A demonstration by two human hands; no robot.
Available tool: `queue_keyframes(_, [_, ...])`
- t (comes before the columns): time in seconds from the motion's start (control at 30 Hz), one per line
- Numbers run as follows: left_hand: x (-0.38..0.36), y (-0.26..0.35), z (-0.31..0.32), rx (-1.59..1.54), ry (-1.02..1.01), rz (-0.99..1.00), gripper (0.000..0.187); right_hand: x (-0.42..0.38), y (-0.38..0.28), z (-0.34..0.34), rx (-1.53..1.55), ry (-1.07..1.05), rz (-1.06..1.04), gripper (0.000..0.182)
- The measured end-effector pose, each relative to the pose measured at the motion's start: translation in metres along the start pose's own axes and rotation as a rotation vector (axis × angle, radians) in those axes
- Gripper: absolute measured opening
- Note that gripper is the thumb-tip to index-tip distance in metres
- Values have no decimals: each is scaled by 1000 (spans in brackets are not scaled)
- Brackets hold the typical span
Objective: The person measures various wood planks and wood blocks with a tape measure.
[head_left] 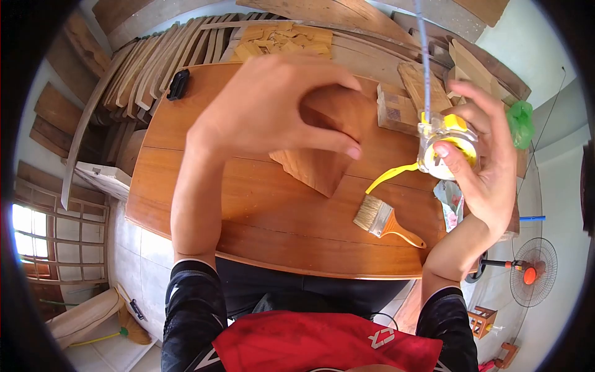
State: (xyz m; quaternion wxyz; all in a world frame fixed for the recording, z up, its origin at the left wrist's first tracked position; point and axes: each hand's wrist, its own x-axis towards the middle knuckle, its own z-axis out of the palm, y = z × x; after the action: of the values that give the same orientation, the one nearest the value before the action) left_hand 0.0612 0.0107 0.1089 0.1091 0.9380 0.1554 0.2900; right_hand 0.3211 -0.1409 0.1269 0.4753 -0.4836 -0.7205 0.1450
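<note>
My left hand [266,105] is held above a brown wooden block [319,170], thumb and fingers spread in a wide curve. The block's top shows between them, and I see no firm grip on it. In my right hand [489,149] is a clear-cased tape measure [449,146] with yellow parts, my thumb pressed on its face. A pale tape blade [426,62] runs from it up past the top edge of the view. Its yellow strap [390,175] dangles toward a paintbrush [387,223] with an orange handle, which lies on the wooden table [279,239].
A small black object [178,84] sits at the table's far left corner. Near the right edge are a wooden block [396,110] and a crumpled packet [449,204]. Many boards [155,68] lean behind the table. A fan [534,273] stands at right.
</note>
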Motion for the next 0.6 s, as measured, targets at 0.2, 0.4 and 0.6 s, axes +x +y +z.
queue_keyframes(0.2, [-19,-61,-27,-229,123,-336,58,8,12,33,-113,-143,-23,38])
queue_keyframes(0.4, [-29,-93,-29,-252,211,-457,63,17,18,62,-224,-287,-10,25])
queue_keyframes(0.6, [-31,-107,-21,-243,334,-429,61,17,33,73,-275,-348,23,24])
